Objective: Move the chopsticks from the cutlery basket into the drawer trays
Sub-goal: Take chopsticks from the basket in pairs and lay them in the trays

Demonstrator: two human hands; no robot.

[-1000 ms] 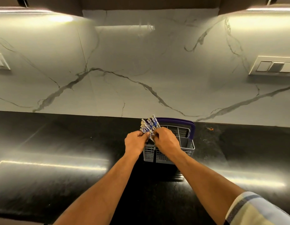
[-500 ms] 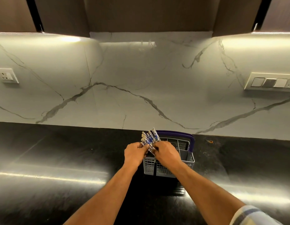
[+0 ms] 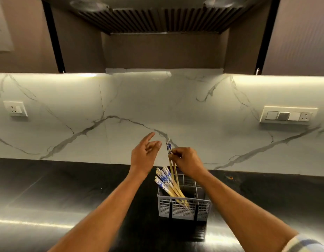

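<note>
A grey plastic cutlery basket point(image 3: 183, 210) stands on the black countertop point(image 3: 66, 193). Several wooden chopsticks point(image 3: 164, 180) with blue-and-white patterned tops lean to the left inside it. My right hand point(image 3: 187, 160) pinches a pair of chopsticks point(image 3: 171, 167) near their patterned tops and holds them upright above the basket, their lower ends still among the others. My left hand point(image 3: 144, 154) hovers just left of that pair, fingers spread and holding nothing. No drawer or tray is in view.
A white marble backsplash point(image 3: 121, 106) rises behind the counter, with a socket point(image 3: 15, 108) at left and a switch plate point(image 3: 287, 115) at right. A range hood point(image 3: 157, 15) and dark cabinets hang overhead. My right sleeve point(image 3: 306, 244) shows at the bottom corner.
Both hands were on the chopstick bundle in the basket. My right hand has since lifted a pair upward, and my left hand has let go and opened. The camera tilted up.
</note>
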